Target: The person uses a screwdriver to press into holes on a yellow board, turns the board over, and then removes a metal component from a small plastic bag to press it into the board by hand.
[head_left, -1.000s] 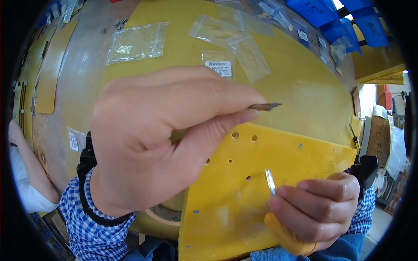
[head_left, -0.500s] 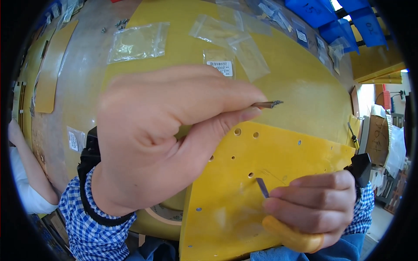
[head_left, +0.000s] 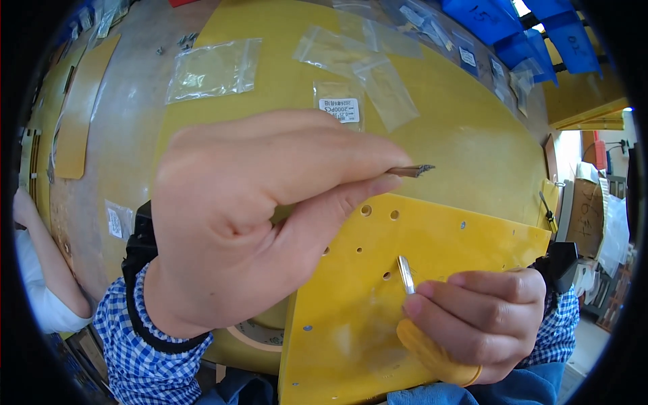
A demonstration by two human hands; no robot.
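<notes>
My left hand is closed in a pinch above the far-left part of a yellow board with several drilled holes. Between its thumb and forefinger sticks out a slim brown piece with small dark metal bits at its tip; its kind is unclear. Lower right, over the board, my right hand grips a narrow flat metal tool with a rounded shiny end, close to one of the holes. The rest of that tool is hidden in the fingers. A yellow cover is on the right thumb.
Clear plastic bags lie on the yellow-green work surface, one with a white label. A tape roll sits beside the board, partly hidden. Blue bins hang at the far right. Another person's arm is at the left edge.
The flat metal tool has turned in my right hand, so its face now shines, and its tip has moved slightly up. My left hand has sunk a little with its brown piece.
</notes>
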